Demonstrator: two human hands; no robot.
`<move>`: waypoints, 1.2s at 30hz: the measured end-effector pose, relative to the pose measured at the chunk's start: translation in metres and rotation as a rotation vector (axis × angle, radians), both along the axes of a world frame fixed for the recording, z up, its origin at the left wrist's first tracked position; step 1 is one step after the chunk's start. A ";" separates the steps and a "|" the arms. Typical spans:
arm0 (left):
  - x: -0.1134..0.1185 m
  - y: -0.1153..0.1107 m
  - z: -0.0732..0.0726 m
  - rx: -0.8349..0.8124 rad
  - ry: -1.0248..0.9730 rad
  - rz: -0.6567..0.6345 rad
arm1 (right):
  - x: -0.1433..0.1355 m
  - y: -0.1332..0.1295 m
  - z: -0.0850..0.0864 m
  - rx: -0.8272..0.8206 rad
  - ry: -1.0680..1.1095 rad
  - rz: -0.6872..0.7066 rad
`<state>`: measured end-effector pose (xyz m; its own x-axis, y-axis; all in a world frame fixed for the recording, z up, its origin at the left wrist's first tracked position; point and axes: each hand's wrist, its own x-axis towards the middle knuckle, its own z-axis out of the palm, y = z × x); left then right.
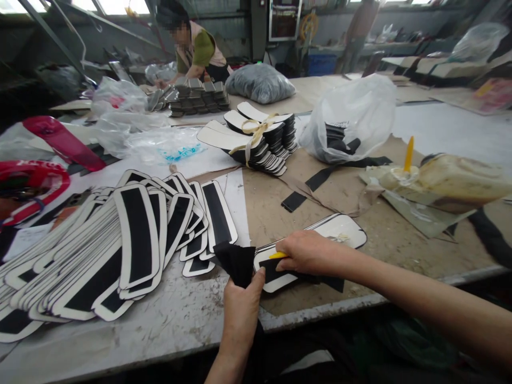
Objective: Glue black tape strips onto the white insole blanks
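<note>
Step in hand looks like glue-spreading; next move likely calls for steady stroke. Pile of black-centred pieces (138,234) left of white-edged panel (280,284). Panel under right hand (306,253), at left hand's (242,301) fingertips. Left pinches black cloth (236,262) by panel's left end; right grips yellow tool (277,255) (partly hidden) above panel.

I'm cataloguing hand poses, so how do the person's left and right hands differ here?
Held thing: the left hand grips a black strip, while the right hand holds a yellow tool.
Pose: the left hand reaches up from the bottom of the picture; the right hand reaches in from the right, fingers toward the left.
Place: the right hand is over the white pieces; the left hand is by their left end.
Both are bare.
</note>
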<state>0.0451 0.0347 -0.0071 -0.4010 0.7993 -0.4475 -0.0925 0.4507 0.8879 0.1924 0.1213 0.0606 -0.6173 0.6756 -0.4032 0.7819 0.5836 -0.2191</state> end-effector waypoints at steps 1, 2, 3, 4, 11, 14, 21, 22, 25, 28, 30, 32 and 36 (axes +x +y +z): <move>0.000 0.000 0.001 -0.002 -0.004 0.010 | 0.011 -0.003 0.004 0.000 -0.023 -0.017; 0.000 0.000 0.001 -0.010 0.002 0.024 | 0.025 -0.005 0.009 -0.004 -0.043 -0.046; 0.000 0.000 0.002 -0.018 0.011 0.031 | 0.040 -0.007 0.013 -0.009 -0.052 -0.086; 0.000 0.000 0.003 -0.024 0.023 0.036 | 0.057 -0.009 0.017 -0.011 -0.050 -0.137; 0.002 -0.002 0.003 -0.020 0.088 0.016 | 0.112 -0.005 0.019 0.152 -0.040 -0.403; 0.002 -0.002 0.002 -0.058 0.163 0.029 | 0.102 -0.003 0.012 0.276 -0.126 -0.462; 0.002 0.000 0.000 -0.119 0.274 0.025 | 0.093 0.001 -0.001 0.405 -0.182 -0.405; 0.002 0.000 0.000 -0.119 0.292 0.022 | 0.094 0.002 -0.003 0.416 -0.180 -0.400; 0.001 0.001 -0.001 -0.117 0.347 0.002 | 0.097 0.004 -0.008 0.439 -0.174 -0.401; 0.001 0.001 -0.001 -0.150 0.383 0.008 | 0.098 0.005 -0.011 0.437 -0.171 -0.400; 0.001 0.002 -0.001 -0.163 0.372 0.019 | 0.098 0.005 -0.011 0.423 -0.177 -0.402; 0.002 0.002 -0.001 -0.163 0.359 0.025 | 0.098 0.006 -0.010 0.407 -0.182 -0.411; 0.005 0.002 -0.001 -0.179 0.393 0.058 | 0.098 0.008 -0.008 0.368 -0.170 -0.433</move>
<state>0.0496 0.0366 -0.0083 -0.6106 0.6942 -0.3812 0.2074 0.6047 0.7690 0.2906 0.1292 0.0529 -0.2014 0.9657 -0.1637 0.9722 0.2174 0.0866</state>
